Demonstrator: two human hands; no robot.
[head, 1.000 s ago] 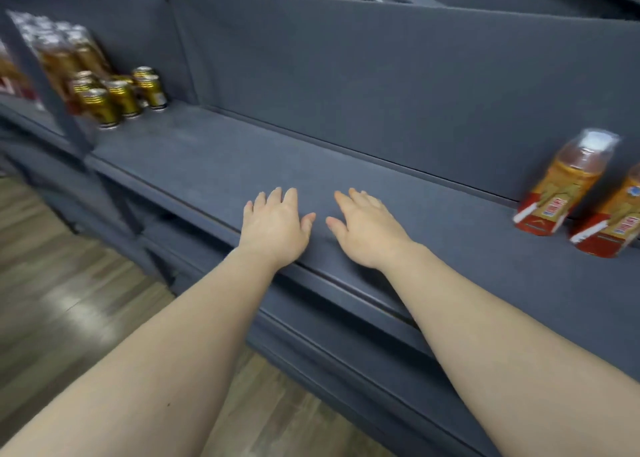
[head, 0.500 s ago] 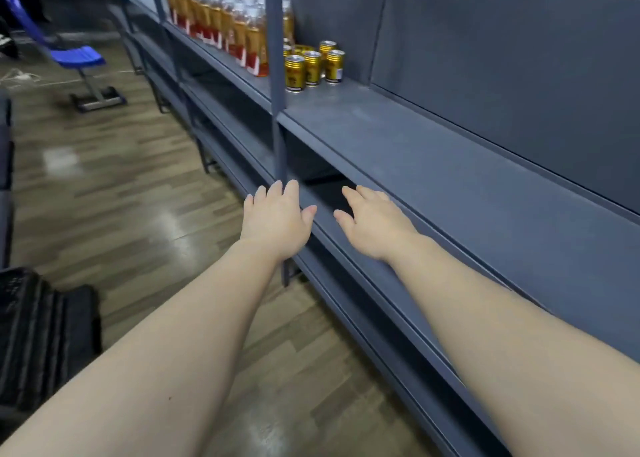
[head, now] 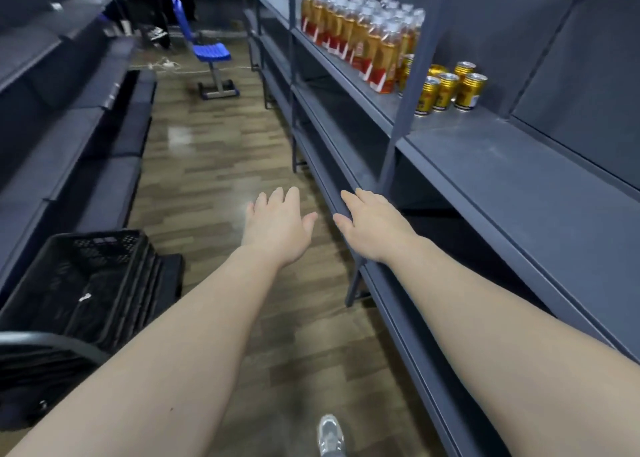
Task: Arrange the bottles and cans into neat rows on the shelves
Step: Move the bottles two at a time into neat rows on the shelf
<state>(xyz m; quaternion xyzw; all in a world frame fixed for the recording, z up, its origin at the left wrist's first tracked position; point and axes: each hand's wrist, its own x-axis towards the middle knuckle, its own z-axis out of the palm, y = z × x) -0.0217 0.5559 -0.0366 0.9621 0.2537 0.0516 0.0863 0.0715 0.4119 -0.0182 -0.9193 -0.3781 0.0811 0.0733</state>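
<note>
Several amber tea bottles (head: 360,30) with white caps and red labels stand packed in rows on the grey shelf (head: 485,158) at the upper right. Several gold cans (head: 446,87) stand just right of them, past a grey upright post. My left hand (head: 277,224) is stretched out, fingers straight, over the wooden floor and holds nothing. My right hand (head: 372,226) is held out flat in front of the edge of a lower shelf, also with nothing in it. Both hands are far from the bottles and cans.
A black plastic crate (head: 86,283) sits on the floor at the lower left. Dark shelving (head: 69,110) lines the left side of the aisle. A blue chair (head: 211,54) stands at the far end. My shoe (head: 330,434) shows at the bottom.
The view has swung left, from facing the shelf to looking down the aisle. Two bottles at the right went out of sight. Both hands stay stretched out and hold nothing.
</note>
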